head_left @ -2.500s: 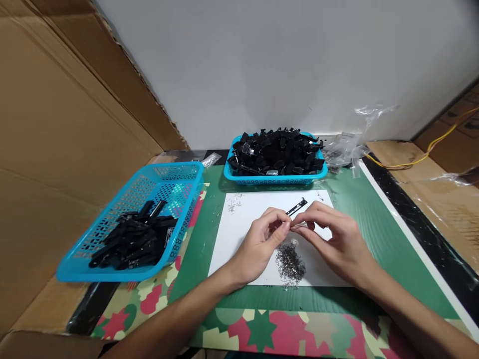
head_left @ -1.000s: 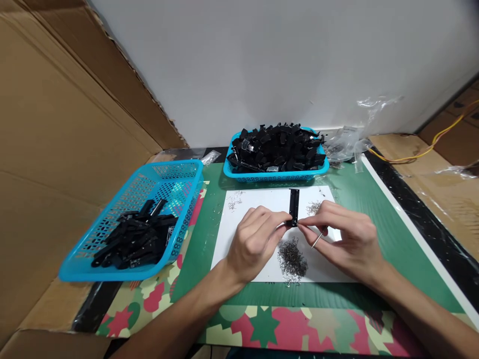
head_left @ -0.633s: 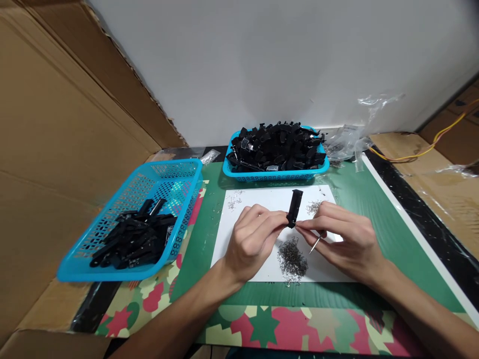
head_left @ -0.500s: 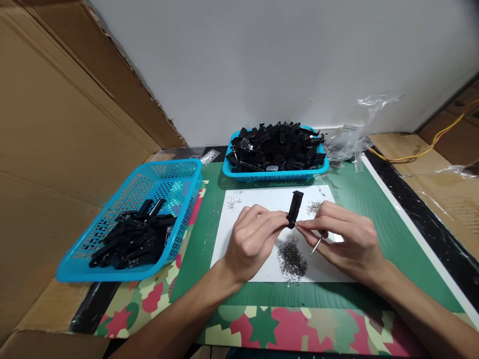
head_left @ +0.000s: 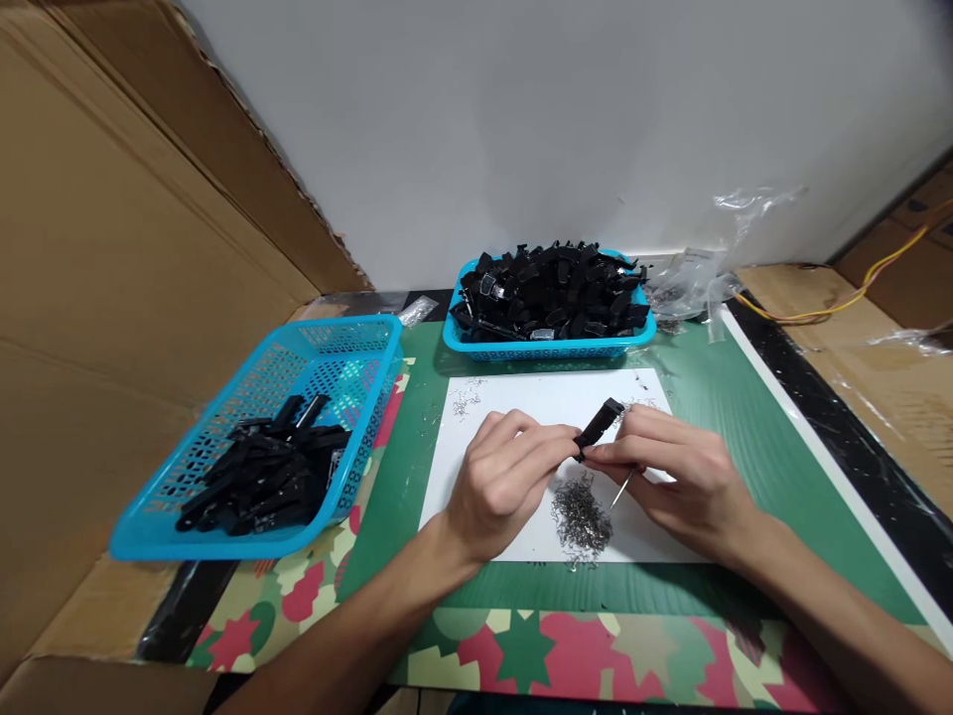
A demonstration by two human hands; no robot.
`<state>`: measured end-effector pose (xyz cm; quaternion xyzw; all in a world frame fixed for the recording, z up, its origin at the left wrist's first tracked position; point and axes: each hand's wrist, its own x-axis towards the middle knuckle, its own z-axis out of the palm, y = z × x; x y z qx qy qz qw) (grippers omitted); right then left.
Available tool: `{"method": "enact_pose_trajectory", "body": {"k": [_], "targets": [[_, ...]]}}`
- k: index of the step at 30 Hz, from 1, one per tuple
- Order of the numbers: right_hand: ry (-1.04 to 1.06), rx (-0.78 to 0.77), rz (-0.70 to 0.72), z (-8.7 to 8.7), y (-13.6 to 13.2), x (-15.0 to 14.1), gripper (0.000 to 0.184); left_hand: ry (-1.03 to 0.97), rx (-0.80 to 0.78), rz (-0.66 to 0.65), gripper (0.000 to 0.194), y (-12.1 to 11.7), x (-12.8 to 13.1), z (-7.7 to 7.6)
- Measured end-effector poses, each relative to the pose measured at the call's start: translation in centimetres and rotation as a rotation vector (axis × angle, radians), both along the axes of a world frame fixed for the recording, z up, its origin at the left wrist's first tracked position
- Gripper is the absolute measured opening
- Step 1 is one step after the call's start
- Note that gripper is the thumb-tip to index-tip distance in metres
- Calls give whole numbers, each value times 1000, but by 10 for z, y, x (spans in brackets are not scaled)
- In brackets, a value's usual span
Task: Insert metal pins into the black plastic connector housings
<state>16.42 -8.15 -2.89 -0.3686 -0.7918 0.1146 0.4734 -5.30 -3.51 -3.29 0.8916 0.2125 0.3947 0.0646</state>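
the left hand point(head_left: 513, 472) is clamping its fingertips on the near end of a black part point(head_left: 598, 425); the right hand point(head_left: 674, 459) is pinching thumb and forefinger together at that same end, though whether they are gripping the part itself or some smaller piece is not showing. the part's long axis is running away from both sets of fingertips and slanting rightward, its far end standing beyond the right forefinger, so the right hand is lying nearer to most of its length. a slim metal rod point(head_left: 622, 489) is projecting from beneath the right fingers, its free tip pointing toward a pile of small metal pieces point(head_left: 582, 518), which is resting just nearside of the fingertips. well beyond the fingers, a blue basket point(head_left: 549, 350) is holding many black pieces point(head_left: 558, 295).
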Motion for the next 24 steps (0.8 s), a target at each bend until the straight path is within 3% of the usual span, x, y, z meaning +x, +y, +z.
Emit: {"method": "enact_pose_trajectory", "body": {"k": [9,17,24], "targets": [[82,-118,28,6,-2,0,14,-21,-18,9,24,-2,0,1],[120,-153,50,2,-2,1,14,-30,-38,-65,24,0,-2,0],[57,-213,12,2,-1,6,6,-72,-177,-59,19,1,1,-3]]}}
